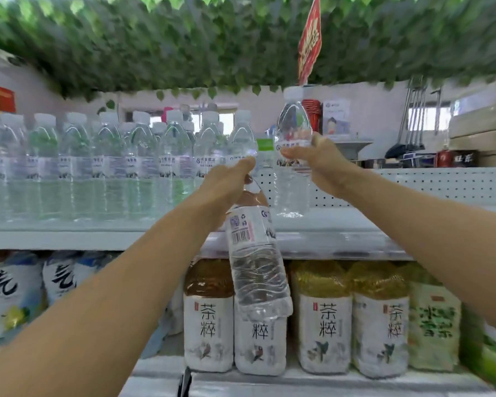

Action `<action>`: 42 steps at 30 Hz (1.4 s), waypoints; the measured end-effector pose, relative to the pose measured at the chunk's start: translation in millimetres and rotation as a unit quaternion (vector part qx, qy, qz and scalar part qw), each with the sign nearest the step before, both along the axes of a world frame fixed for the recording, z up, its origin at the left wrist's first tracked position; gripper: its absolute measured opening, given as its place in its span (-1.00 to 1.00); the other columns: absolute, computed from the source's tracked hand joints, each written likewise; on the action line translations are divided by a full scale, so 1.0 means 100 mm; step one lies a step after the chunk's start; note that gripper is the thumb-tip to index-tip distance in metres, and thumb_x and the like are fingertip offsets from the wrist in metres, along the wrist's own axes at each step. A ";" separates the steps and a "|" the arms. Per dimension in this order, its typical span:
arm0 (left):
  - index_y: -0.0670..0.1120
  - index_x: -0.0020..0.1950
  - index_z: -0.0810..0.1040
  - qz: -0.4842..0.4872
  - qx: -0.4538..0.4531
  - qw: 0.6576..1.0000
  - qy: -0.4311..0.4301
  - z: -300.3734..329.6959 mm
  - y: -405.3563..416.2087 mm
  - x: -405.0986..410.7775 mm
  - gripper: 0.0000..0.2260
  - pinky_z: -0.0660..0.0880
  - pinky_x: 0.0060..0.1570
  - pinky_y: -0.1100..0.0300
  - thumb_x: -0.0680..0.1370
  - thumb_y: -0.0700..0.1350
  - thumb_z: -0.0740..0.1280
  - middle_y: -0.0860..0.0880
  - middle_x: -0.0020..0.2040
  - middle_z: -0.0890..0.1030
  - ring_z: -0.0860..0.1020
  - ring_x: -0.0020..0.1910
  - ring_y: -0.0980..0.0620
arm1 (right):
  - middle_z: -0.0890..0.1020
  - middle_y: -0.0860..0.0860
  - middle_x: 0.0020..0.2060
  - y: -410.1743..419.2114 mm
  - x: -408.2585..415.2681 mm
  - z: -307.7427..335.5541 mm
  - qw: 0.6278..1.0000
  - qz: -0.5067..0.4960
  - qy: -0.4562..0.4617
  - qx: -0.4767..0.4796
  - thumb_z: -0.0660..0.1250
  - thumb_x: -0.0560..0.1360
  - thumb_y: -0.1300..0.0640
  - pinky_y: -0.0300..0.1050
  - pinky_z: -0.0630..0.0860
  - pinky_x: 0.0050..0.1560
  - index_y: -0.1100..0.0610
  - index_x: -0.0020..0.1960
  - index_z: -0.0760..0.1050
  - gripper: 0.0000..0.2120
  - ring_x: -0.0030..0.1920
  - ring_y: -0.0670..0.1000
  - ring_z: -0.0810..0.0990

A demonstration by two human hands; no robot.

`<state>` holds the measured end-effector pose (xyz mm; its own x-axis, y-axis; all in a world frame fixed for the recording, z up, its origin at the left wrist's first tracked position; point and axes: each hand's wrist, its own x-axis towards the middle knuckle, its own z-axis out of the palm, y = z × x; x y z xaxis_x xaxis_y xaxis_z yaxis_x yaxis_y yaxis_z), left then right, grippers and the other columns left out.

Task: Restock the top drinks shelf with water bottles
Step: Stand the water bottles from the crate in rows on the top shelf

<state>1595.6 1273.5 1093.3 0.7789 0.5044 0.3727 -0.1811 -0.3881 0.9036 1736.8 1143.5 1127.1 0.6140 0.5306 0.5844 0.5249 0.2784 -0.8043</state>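
Right hand (318, 159) grips a clear plastic water bottle (292, 156) upright on the white top shelf (341, 224), just right of the stocked bottle row (112, 164). Left hand (226, 181) pinches a second clear bottle (255, 259) by its neck, dangling below shelf level: it could slip, or swing into the row

Clear plastic water bottles (103, 164) stand left on the white metal top shelf (341, 224); tea bottles (324, 316) below.

Bright, even daylight; blurred, perhaps motion-smeared edges, fisheye bending.
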 end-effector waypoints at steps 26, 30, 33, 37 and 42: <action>-0.20 -0.12 0.58 0.005 -0.010 0.999 -0.030 -0.03 0.15 0.26 -0.55 0.45 -0.19 0.08 0.65 0.15 0.17 -0.12 -0.30 0.69 0.66 -0.36 -0.01 | 0.54 0.07 0.20 0.57 0.63 -0.30 0.933 -0.194 -0.065 -0.295 0.54 0.40 -0.05 0.11 0.59 0.12 0.13 0.34 0.36 -0.37 0.02 0.09 0.59; -0.21 -0.12 0.58 0.007 -0.009 0.999 -0.030 -0.04 0.15 0.27 -0.54 0.45 -0.18 0.09 0.65 0.15 0.17 -0.11 -0.32 0.69 0.65 -0.38 0.00 | 0.54 0.08 0.25 0.65 0.69 -0.29 0.936 -0.184 -0.065 -0.294 0.55 0.39 -0.05 0.13 0.59 0.15 0.12 0.39 0.35 -0.32 0.04 0.10 0.59; -0.20 -0.14 0.58 0.012 -0.014 0.999 -0.028 -0.03 0.12 0.24 -0.55 0.44 -0.20 0.09 0.65 0.15 0.18 -0.10 -0.32 0.68 0.64 -0.40 0.02 | 0.54 0.08 0.25 0.63 0.71 -0.30 0.932 -0.181 -0.065 -0.306 0.54 0.40 -0.07 0.11 0.58 0.16 0.11 0.43 0.33 -0.28 0.05 0.10 0.59; -0.18 -0.18 0.56 0.012 -0.002 1.000 -0.019 0.00 0.06 0.17 -0.55 0.38 -0.25 0.12 0.64 0.15 0.18 -0.07 -0.36 0.66 0.62 -0.46 0.08 | 0.52 0.11 0.31 0.52 0.58 -0.35 0.937 -0.196 -0.066 -0.283 0.47 0.47 -0.11 0.07 0.47 0.26 0.18 0.44 0.32 -0.31 0.21 0.14 0.54; -0.13 -0.13 0.50 0.001 0.030 0.997 -0.072 0.14 0.01 0.07 -0.65 0.47 -0.49 0.31 0.68 0.07 0.13 -0.09 -0.30 0.62 0.58 -0.53 0.15 | 0.65 0.08 -0.08 0.17 -0.05 -0.38 0.987 -0.094 -0.109 -0.078 0.29 0.57 -0.15 -0.16 0.61 -0.22 0.22 0.08 0.55 -0.59 -0.14 0.01 0.63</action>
<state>1602.5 1274.9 1107.4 0.7144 0.4790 0.5101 -0.3072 -0.4403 0.8437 1731.4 1160.5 1089.0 0.5786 0.5134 0.6337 0.7208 0.0416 -0.6919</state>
